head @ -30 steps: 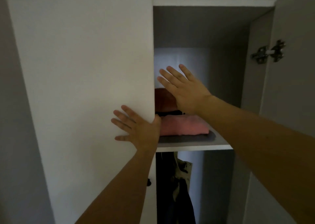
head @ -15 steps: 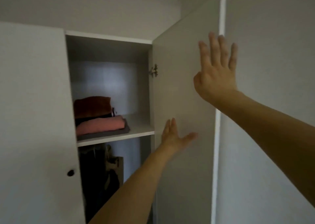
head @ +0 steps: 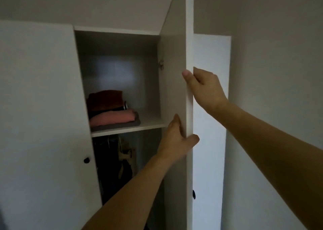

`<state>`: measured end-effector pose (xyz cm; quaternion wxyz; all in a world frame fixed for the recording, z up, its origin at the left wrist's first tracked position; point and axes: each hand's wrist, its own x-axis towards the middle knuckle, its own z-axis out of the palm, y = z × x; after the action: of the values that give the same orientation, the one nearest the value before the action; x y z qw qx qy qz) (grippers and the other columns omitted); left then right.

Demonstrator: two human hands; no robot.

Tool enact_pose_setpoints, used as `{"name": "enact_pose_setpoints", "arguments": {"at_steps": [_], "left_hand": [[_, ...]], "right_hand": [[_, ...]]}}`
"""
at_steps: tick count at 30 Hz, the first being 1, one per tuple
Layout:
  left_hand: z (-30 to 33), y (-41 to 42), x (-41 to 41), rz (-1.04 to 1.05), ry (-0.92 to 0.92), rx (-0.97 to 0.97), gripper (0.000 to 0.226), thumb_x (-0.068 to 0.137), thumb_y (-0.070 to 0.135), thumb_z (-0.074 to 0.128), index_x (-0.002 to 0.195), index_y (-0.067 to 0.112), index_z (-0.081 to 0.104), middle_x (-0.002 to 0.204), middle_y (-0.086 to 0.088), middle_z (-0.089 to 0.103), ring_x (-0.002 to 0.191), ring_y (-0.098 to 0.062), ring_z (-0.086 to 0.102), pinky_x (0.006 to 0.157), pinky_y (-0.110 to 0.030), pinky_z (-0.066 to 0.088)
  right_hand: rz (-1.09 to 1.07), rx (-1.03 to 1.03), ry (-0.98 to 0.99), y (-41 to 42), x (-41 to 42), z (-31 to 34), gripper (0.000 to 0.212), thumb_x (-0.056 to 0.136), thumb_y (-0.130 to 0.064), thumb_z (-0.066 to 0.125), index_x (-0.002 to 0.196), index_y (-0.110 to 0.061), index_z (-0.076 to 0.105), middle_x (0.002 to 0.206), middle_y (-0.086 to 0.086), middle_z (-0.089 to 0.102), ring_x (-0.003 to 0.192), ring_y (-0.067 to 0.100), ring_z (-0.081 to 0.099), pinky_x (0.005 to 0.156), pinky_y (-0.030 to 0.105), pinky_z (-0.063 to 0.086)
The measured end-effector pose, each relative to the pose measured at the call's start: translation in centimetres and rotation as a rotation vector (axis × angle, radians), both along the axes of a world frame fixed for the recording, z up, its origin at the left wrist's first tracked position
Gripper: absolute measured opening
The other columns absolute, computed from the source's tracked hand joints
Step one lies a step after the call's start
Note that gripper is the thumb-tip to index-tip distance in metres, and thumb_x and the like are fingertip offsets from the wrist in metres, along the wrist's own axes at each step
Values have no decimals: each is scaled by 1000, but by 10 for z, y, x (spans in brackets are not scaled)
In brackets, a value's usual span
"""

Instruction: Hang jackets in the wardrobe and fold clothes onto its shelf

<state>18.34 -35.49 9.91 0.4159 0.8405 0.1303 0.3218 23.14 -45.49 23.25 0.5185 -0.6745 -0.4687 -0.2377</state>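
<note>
— Any writing or labels?
— None legible anywhere.

— Hands?
— Both on the open wardrobe door (head: 189,37). Right hand (head: 206,89) gripping its free edge, thumb on the inner face, fingers wrapped behind. Left hand (head: 177,138) lower down, fingers flat against the inner face, thumb hooked round the edge.

— Clothes?
— Left of the left hand, on the shelf (head: 127,129): folded stack (head: 111,110), rust-brown on top, pink beneath, grey at the bottom. Below, dark jackets (head: 113,166) hanging.

— Room?
— Dim. White closed door (head: 40,107) with black knob (head: 86,160) far left; pale wall (head: 279,54) beyond the right hand.
</note>
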Motion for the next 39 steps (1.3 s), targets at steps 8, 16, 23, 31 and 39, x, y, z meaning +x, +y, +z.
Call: {"name": "enact_pose_setpoints", "arguments": {"at_steps": [8,16,23,31,39], "left_hand": [[-5,114,-123,335,-132,587,55,95,48,39,129,7,52,86,4,65,64,-4,57,65,-29,58],[-9,245,-160,881,241,849,85,100,47,38,148,21,-27,162,-5,-12,149,-29,4,114,-57,28],[18,331,-153,932,463,1173,109,85,67,50,151,20,-22,159,-3,-27,146,-29,-21,107,-74,3],[15,387,-129,937,473,1174,105,86,66,48,152,20,-21,158,2,-30,145,-30,-24,103,-77,0],[4,420,-119,896,452,1205,93,91,64,36,153,20,-17,159,1,-25,147,-32,-20,104,-78,7]], "right_hand": [[270,-90,-94,122,-41,-19,56,98,-49,42,150,-32,28,155,-7,31,139,11,34,114,29,27],[90,-693,-325,246,-55,-53,103,85,-44,68,153,-29,-9,161,-2,-15,149,22,1,119,48,17],[-154,-754,-408,330,-51,-91,130,77,-55,71,141,-24,-37,149,7,-43,144,30,-25,116,48,-8],[-293,-715,-545,371,-23,-108,123,83,-49,67,140,-21,-39,148,10,-44,142,32,-28,119,50,-4],[-301,-701,-582,392,2,-115,118,87,-48,62,140,-24,-40,147,7,-46,138,29,-35,116,46,-12]]}}
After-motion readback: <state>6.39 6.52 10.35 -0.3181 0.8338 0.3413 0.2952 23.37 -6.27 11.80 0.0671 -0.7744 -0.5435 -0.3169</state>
